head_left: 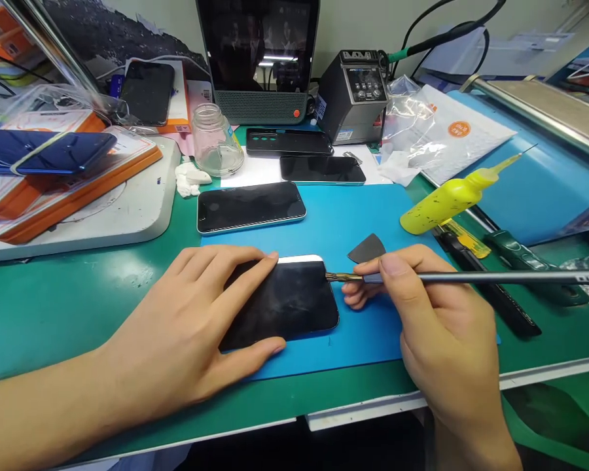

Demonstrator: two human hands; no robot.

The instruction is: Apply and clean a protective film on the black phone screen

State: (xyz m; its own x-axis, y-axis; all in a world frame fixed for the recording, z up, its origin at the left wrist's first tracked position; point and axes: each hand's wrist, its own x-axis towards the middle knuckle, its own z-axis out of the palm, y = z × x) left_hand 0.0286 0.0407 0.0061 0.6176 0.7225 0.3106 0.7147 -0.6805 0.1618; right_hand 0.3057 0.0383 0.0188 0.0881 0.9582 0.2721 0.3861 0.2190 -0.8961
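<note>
A smartphone (289, 301) with a dark screen lies on the blue mat, a white strip showing along its far edge. My left hand (191, 320) is laid over its left part, fingers at the far edge and thumb near the close edge, holding it in place. Between the thumb and fingers of my right hand (422, 307) is a thin brush (451, 277) with a long dark handle. The brush tip touches the phone's right edge near its far corner. Just beyond my right fingertips lies a dark triangular pick (367, 249).
Another phone (251, 208) lies beyond my left hand. Farther back are a glass jar (216, 140), a screen device (260, 108) and a grey control box (353, 98). A yellow needle bottle (444, 203) stands tilted at right, near a black-handled tool (491, 288). Boxes (73, 190) sit left.
</note>
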